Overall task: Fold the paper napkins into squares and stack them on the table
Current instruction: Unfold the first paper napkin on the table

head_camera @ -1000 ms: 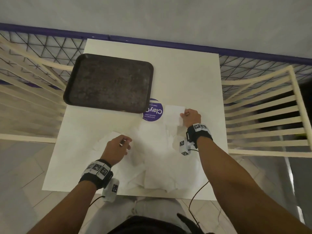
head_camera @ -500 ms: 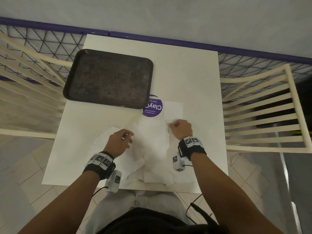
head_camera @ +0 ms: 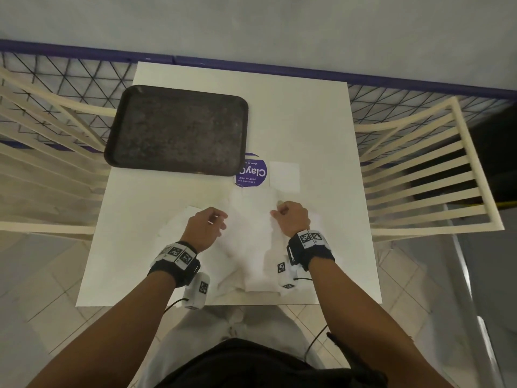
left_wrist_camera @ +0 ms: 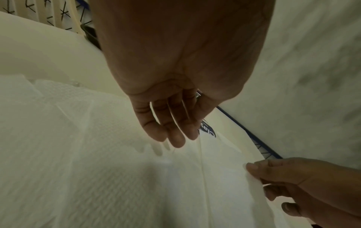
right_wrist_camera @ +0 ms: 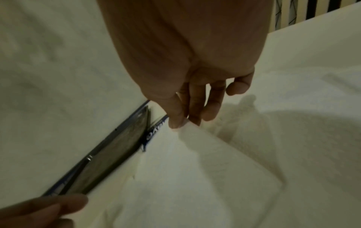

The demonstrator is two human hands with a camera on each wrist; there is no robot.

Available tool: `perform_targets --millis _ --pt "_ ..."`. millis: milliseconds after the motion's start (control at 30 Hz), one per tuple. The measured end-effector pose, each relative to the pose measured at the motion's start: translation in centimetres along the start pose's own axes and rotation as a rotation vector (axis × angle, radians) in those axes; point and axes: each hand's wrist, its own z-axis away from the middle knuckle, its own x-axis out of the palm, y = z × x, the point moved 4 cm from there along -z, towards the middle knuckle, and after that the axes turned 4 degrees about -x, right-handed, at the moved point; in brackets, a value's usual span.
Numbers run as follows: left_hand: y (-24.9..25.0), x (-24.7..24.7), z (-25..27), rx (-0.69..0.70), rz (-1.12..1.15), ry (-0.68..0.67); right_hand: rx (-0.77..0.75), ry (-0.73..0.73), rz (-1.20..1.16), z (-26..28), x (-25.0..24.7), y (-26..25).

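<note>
A heap of unfolded white napkins (head_camera: 246,242) lies on the near half of the white table (head_camera: 316,121). One folded napkin square (head_camera: 284,175) sits beyond the heap, beside a purple sticker (head_camera: 251,170). My right hand (head_camera: 277,211) pinches the edge of the top napkin (right_wrist_camera: 195,162) between thumb and fingers and lifts it a little; the left wrist view shows the same pinch (left_wrist_camera: 252,168). My left hand (head_camera: 221,219) hovers over the left of the heap. Its fingers (left_wrist_camera: 175,137) hang relaxed just above the paper and hold nothing.
A dark tray (head_camera: 176,130) with nothing on it lies at the far left of the table, partly over the sticker. Cream slatted chairs (head_camera: 425,169) stand on both sides. A wire fence and a blue rail (head_camera: 279,68) run behind the table.
My right hand left the folded square, came back toward me to the heap and pinched the edge of a napkin. My left hand stayed almost in place over the heap.
</note>
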Motion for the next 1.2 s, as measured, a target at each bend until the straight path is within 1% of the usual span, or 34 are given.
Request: perform_targets --millis 133,233,367,533,667,800,1000,1100,1200 --pt "1.3 0.4 -0.3 0.024 0.011 -0.004 -0.15 0.029 -0.237 1.4 -1.8 -1.2" --pt "2.7 0.9 -0.5 0.043 -0.02 -0.032 -0.221 0.025 -0.409 2.7 -2.8 -2.3" --pt "4.2 1.6 -0.4 0.041 0.112 -0.085 -0.271 0.025 -0.51 3.5 -3.5 -3.2" --pt "5.0 1.0 0.1 0.097 0.277 -0.006 -0.282 0.037 -0.561 4.2 -3.9 -3.6" --pt "4.9 0.1 0.5 0.11 0.356 0.051 -0.293 -0.002 -0.596 4.8 -3.7 -4.1" --pt "5.0 -0.4 1.3 0.113 0.408 0.05 -0.31 -0.034 -0.617 5.2 -3.3 -4.6" --pt "4.2 -0.9 1.4 0.109 0.436 0.037 -0.307 -0.043 -0.643 5.6 -3.0 -5.0" --pt "4.0 -1.0 1.5 0.103 0.453 0.046 -0.284 -0.045 -0.648 5.8 -3.1 -5.0" --pt "4.0 -1.1 1.5 0.111 0.476 0.06 -0.293 -0.037 -0.663 6.2 -3.3 -5.3"
